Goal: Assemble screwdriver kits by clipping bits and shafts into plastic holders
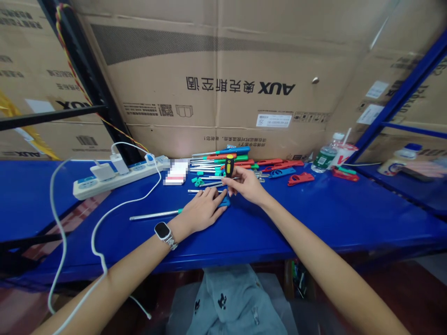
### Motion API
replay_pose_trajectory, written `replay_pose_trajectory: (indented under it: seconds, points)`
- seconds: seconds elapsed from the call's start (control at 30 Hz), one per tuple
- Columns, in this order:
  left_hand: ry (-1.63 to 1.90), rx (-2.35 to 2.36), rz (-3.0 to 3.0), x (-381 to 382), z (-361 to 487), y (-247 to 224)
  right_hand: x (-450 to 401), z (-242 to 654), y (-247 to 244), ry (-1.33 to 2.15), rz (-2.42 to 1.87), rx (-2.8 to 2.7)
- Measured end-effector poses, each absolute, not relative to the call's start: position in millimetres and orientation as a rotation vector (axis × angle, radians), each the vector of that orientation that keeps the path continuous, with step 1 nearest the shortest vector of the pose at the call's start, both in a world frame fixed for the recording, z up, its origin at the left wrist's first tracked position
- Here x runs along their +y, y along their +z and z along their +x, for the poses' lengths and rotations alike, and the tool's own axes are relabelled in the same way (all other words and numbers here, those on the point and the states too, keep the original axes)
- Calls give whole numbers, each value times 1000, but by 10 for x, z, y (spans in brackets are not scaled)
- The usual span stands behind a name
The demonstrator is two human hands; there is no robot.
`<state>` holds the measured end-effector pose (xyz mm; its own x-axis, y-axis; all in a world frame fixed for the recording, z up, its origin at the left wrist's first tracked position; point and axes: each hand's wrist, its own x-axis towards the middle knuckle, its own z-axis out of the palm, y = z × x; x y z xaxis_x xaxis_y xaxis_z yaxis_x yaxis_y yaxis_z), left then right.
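Note:
My right hand (246, 186) pinches a screwdriver (229, 165) with a yellow and black handle. It stands upright, tip down, over a blue handle (225, 202) on the table. My left hand (204, 207) presses that handle to the table, thumb and fingers around its end. This piece looks like a long-neck lighter, its metal tube (153, 215) reaching out to the left with a teal collar. Behind my hands lies a heap of similar long-neck lighters (240, 158) with red, blue and green handles. The screwdriver's tip is hard to make out.
Red casing pieces (301, 179) and a blue one (282, 172) lie right of the heap. A power strip (118, 179) with white cables stands left. A water bottle (325, 156) and a cup (345, 153) stand at right. Cardboard boxes (223, 56) wall the back.

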<state>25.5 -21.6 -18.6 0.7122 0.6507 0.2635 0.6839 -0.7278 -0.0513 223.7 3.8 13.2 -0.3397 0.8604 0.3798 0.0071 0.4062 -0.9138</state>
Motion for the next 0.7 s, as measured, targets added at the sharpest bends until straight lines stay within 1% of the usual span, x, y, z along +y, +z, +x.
replay_pose_trajectory:
  seconds: [0.2,0.3,0.37,0.5,0.6,0.7]
  points:
    - [-397,-1154,-2848,-223,261,-176,14,2181,99,1048,-795,-1608]
    - [-553,-1236,-2926,-198,207,-153,7,2154,82,1019,-786,-1610]
    - [-870,-1282,-2944,-173,167,-78,12,2133,79,1000,-783,-1633]
    - [-1729,-1248,-2691,-127,256,253,39,2100,77,983,-802,-1666]
    - [-1992,-1212,-2652,-79,506,513,54,2091,71,968,-835,-1651]
    - [-2239,-1263,-2584,-11,743,629,50,2091,69,952,-843,-1643]
